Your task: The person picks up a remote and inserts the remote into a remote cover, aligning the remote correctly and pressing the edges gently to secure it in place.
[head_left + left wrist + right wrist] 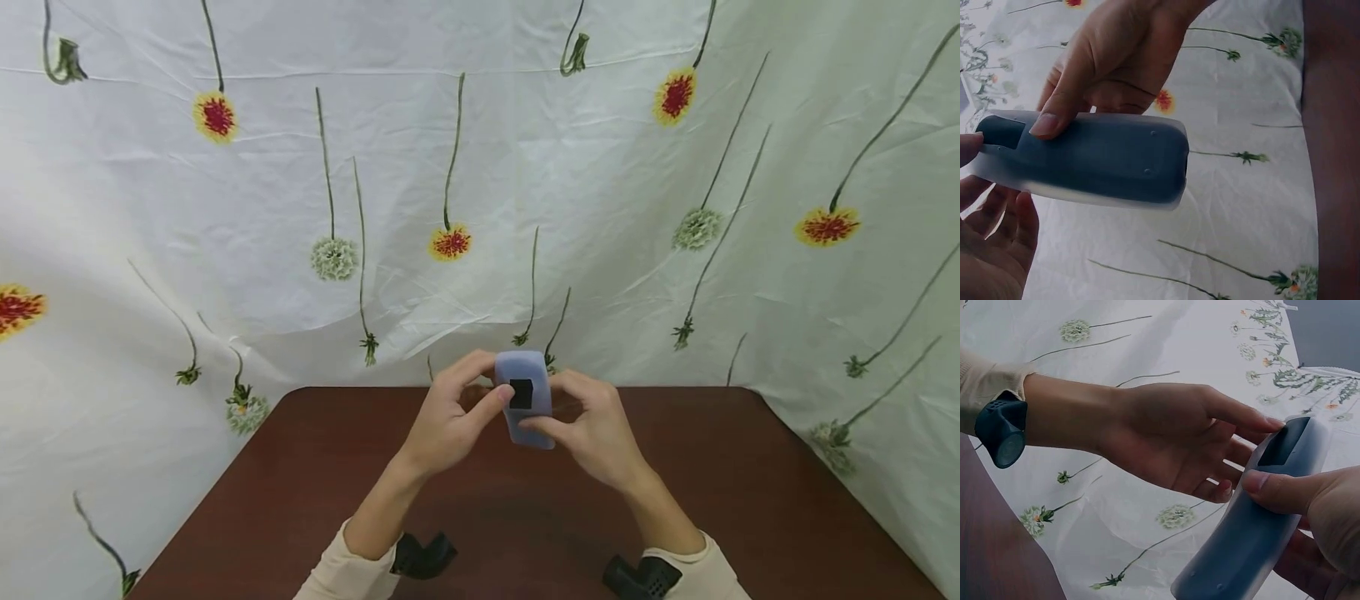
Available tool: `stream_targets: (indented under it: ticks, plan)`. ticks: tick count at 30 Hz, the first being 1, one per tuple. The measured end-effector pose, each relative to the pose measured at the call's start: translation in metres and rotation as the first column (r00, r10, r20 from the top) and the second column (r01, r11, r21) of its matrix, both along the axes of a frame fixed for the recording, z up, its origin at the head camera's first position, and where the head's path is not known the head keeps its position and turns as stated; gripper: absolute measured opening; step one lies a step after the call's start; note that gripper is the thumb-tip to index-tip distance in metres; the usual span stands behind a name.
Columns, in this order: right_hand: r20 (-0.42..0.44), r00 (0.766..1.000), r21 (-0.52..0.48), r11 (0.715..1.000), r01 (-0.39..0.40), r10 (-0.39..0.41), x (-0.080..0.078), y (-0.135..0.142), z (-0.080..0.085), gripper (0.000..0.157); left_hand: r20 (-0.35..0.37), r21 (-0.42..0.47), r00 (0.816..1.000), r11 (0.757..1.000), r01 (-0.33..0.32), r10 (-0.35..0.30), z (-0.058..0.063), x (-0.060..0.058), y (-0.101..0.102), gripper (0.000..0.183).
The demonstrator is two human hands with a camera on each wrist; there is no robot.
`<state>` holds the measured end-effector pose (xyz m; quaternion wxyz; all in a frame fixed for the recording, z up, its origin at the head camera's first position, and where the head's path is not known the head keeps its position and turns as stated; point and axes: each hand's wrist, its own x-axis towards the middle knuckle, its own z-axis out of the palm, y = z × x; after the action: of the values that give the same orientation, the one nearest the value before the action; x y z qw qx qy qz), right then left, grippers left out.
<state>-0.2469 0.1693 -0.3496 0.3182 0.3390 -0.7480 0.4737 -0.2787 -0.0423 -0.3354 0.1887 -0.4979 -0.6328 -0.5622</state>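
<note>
What looks like a remote control (531, 425) in a translucent bluish sleeve is held up over the table between both hands. A black rectangular patch (521, 394) shows on its near face. My left hand (441, 429) pinches the upper left side, thumb tip on the edge of the black patch and fingers behind. From the other side my right hand (600, 429) grips the lower part, its thumb (1054, 119) lying across the sleeved face just beside the patch. The right wrist view shows the left thumb at the dark patch (1285, 442); the remote's other face is hidden.
A dark reddish-brown table (315, 500) lies beneath the hands. White cloth with printed flowers (420, 167) hangs behind and along both sides. Black wrist devices (423, 557) sit at both sleeve cuffs.
</note>
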Motion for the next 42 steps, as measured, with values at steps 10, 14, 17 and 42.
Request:
stream_targets:
  ticks: [10, 14, 17, 42]
  plan:
    - [0.176, 0.983, -0.077, 0.997, -0.028, 0.041, 0.003, -0.001, -0.001, 0.03, 0.137, -0.079, 0.99, 0.997, -0.027, 0.038, 0.001, 0.006, -0.005, 0.035]
    - [0.266, 0.957, -0.098, 0.991, -0.094, 0.118, 0.005, 0.0, 0.0, 0.029, 0.221, -0.068, 0.974, 0.996, 0.057, -0.041, -0.001, 0.003, -0.006, 0.037]
    - [0.296, 0.94, -0.118, 0.983, -0.139, 0.169, 0.005, 0.001, 0.001, 0.025, 0.221, -0.032, 0.974, 0.998, 0.057, -0.049, -0.003, 0.001, -0.004, 0.034]
    - [0.388, 0.909, -0.223, 0.972, -0.067, 0.152, 0.003, 0.002, 0.0, 0.017, 0.315, 0.081, 0.945, 0.994, 0.069, -0.092, -0.004, 0.002, -0.006, 0.033]
